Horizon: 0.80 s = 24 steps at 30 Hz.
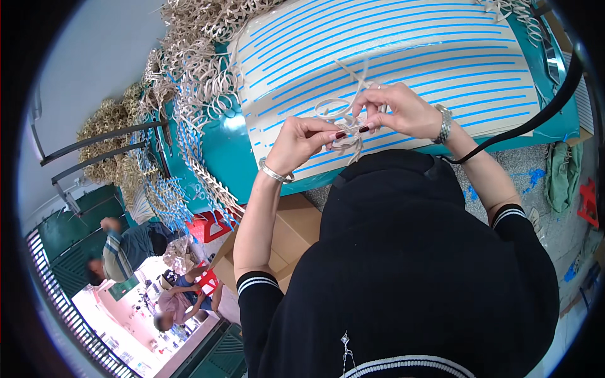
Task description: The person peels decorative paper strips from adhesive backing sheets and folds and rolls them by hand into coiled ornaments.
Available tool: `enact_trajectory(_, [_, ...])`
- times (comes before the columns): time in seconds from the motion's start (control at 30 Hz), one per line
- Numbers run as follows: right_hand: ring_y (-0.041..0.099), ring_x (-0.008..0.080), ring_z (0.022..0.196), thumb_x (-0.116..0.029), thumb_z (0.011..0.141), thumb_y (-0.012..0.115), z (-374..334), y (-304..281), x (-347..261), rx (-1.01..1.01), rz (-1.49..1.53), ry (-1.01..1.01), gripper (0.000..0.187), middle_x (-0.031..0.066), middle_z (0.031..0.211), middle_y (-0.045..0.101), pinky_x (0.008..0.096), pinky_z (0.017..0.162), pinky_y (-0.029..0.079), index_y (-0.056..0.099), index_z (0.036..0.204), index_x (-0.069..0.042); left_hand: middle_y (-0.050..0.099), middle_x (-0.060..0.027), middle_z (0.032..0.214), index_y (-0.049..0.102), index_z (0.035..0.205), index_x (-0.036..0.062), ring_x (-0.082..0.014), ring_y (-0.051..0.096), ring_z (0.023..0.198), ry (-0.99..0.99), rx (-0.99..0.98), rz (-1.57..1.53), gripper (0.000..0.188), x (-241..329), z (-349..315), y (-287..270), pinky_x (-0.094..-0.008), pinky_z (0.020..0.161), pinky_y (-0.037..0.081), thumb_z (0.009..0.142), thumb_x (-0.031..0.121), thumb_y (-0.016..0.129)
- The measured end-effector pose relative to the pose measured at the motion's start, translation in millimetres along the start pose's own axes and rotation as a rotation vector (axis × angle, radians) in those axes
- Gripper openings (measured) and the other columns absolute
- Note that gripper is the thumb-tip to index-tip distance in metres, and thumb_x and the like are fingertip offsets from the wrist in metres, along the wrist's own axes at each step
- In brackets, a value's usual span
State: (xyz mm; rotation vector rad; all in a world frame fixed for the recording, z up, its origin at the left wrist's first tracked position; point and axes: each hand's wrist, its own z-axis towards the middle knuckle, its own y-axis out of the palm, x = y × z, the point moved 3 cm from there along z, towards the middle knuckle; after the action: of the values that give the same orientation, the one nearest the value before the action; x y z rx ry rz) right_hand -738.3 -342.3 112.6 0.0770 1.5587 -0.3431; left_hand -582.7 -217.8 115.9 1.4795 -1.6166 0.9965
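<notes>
Over the near part of the sheet, my left hand (301, 143) and my right hand (398, 112) meet almost fingertip to fingertip. Both are closed in a pinch on a tangle of narrow beige strips (328, 108). One loop stands up between the hands, and loose ends reach away from me and hang below the fingers. Whether it is a single strip or several, I cannot tell. Beneath them lies a large beige sheet (372, 70) with many parallel blue lines, on a green table top (217, 151).
Heaps of curled beige strips (201, 38) cover the table's left side, and braided blue-and-beige strips (198, 157) hang over its edge. A cardboard box (293, 230) stands below. A black cord (535, 123) runs at right. Two people (183, 293) are at lower left.
</notes>
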Motion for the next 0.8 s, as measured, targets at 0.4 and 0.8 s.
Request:
enact_trajectory(0.4, [0.052,0.0264,0.085,-0.009,0.066,0.068,-8.1,10.6,-16.2,0.455,-0.735,-0.334,0.019,0.0074,0.073,0.053,0.039,0.083,0.041,0.056,0.081,-0.005,0.063,-0.0057,0.073,0.066,0.089,-0.0031,-0.0064,0.052,0.059,0.101,0.125,0.05,0.012,10.9,-2.7,0.2,-0.0189,0.051,0.042,0.079,0.001,0.061])
enact_trajectory(0.8, [0.053,0.0259,0.092,-0.009,0.068,0.067,-1.4,7.9,-15.9,0.42,-0.678,-0.337,0.017,0.0069,0.081,0.057,0.0373,0.086,0.041,0.058,0.082,-0.008,0.064,-0.0074,0.076,0.067,0.085,-0.0044,-0.0084,0.057,0.066,0.198,0.255,0.057,0.012,8.4,-0.8,8.3,-0.0204,0.059,0.048,0.075,0.004,0.067])
